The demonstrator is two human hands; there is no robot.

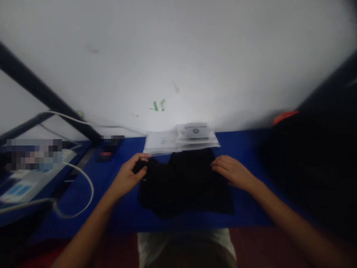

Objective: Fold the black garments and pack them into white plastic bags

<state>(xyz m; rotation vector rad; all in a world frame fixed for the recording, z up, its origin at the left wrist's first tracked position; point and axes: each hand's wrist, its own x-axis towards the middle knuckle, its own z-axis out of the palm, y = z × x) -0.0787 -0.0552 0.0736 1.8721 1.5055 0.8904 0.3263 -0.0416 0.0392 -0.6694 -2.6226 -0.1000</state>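
A black garment [186,182] lies spread on a blue-covered table [117,219]; it is too dark to make out its exact kind. My left hand [133,172] pinches a bunched bit of the cloth at its upper left corner, thumb and fingers closed on it. At the upper right edge, my right hand [230,170] grips the cloth with its fingers drawn together, the tips partly hidden against the black fabric. Just beyond the garment lie several clear plastic packets, one flat packet [160,143] on the left and a stack of packets [197,134] on the right.
A white wall [178,56] rises behind the table. On the left, a white cable [90,186] loops over the blue cover near a blurred box [19,186] and a dark object [108,147]. A large dark pile [312,163] with an orange patch [284,117] fills the right side.
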